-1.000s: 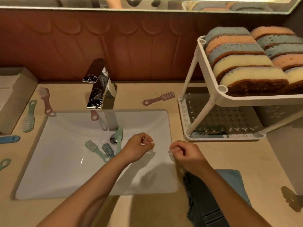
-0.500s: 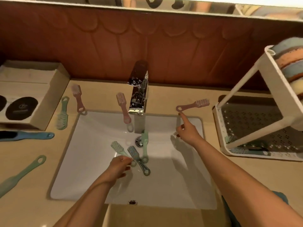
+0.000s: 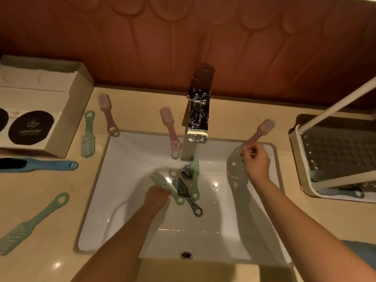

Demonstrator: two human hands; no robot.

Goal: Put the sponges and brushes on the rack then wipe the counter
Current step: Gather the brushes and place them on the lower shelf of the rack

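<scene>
My right hand (image 3: 256, 161) reaches over the back right corner of the sink (image 3: 126, 200) and pinches the handle end of a pink brush (image 3: 263, 128), whose bristle head rests on the counter. My left hand (image 3: 157, 197) is down in the basin, fingers curled against the handle of a light green brush (image 3: 159, 179); whether it grips it is hidden. Beside that one lie a dark teal brush (image 3: 186, 195) and another green brush (image 3: 195, 171) by the drain. The white rack (image 3: 301, 159) stands at the right with a brush (image 3: 345, 193) on its lower shelf.
Two pink brushes (image 3: 107, 112) (image 3: 169, 127), two green brushes (image 3: 88, 135) (image 3: 34, 222) and a blue brush (image 3: 40, 164) lie on the counter left of the chrome faucet (image 3: 199, 106). A cardboard box (image 3: 67, 119) sits far left. A blue cloth (image 3: 362, 251) shows at bottom right.
My view has swung left, away from the sponge-filled rack. My left hand dropped into the basin to the green brush; my right hand reached out and took the pink brush's handle end.
</scene>
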